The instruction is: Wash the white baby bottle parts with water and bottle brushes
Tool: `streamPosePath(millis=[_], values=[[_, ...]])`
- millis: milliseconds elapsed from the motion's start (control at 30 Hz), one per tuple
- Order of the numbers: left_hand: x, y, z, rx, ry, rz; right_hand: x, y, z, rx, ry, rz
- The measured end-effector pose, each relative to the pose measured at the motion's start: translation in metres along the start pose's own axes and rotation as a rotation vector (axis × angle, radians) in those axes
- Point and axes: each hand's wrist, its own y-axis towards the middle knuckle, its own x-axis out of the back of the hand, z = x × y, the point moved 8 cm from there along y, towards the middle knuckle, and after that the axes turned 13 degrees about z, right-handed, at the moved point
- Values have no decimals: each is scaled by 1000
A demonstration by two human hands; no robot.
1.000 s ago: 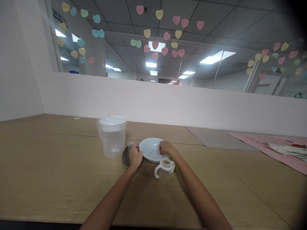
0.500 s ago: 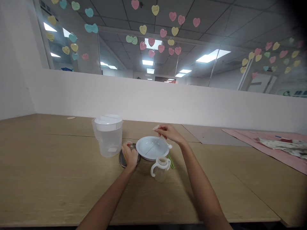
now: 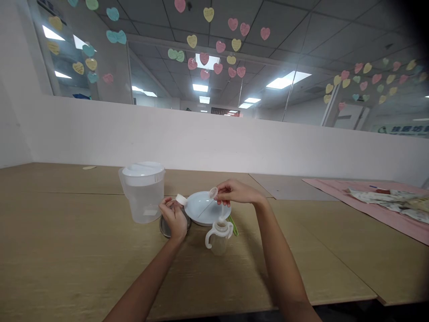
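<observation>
My left hand [image 3: 174, 219] is closed round a small object with a white top [image 3: 181, 200], above a dark round metal dish [image 3: 165, 228]. In my right hand [image 3: 234, 192] is a small clear round piece with a thin straw [image 3: 205, 209] hanging down from it, pinched over the white bowl [image 3: 197, 201]. A clear cup with white handles [image 3: 219, 243] stands open-topped in front of the bowl. Beside the bowl, on its right, lies a green utensil [image 3: 233, 226], partly hidden.
A clear lidded pitcher [image 3: 145, 197] stands left of my left hand. On the right a pink cloth [image 3: 330, 192] bears patterned fabric [image 3: 385, 200]. A white wall [image 3: 201, 143] rises behind the wooden table [image 3: 83, 250].
My left hand has lifted a white-topped object into view. My right hand has lowered slightly and turned the round piece over the bowl. The whole view has shifted a little.
</observation>
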Motion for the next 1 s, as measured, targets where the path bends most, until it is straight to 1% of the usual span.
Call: streamPosePath(millis=[100,233,333,433,500,567,633,667,767,800,833,900,933,1000], values=[[0,-2,-7,-40,18,-9,-6,2,-5,-40,28,55],[-3,-3,-14,-80,-3,26,-17,5,-18,-139,71,158],[-7,-3,-16,-110,6,63,-24,4,-28,-246,33,242],[-11,-4,-18,-143,4,107,-24,2,-36,-336,-14,269],[-14,-5,-18,-161,2,143,-22,5,-39,-334,-38,235],[-18,-7,-20,-192,8,197,-15,12,-39,-292,-73,123],[-24,-12,-22,-224,17,266,-11,24,-38,-212,-98,2],[-27,-14,-23,-232,17,301,-12,31,-38,-163,-92,-24],[-33,-20,-25,-222,8,363,-25,50,-41,-55,16,53],[-34,-20,-26,-214,9,366,-26,53,-44,-47,50,63],[-33,-20,-28,-205,16,363,-25,54,-48,-52,72,47],[-33,-19,-33,-188,46,379,-16,52,-53,-77,68,-39],[-34,-19,-37,-184,61,400,-11,49,-54,-89,50,-87],[-40,-20,-42,-178,68,481,-5,45,-51,-100,-7,-155]])
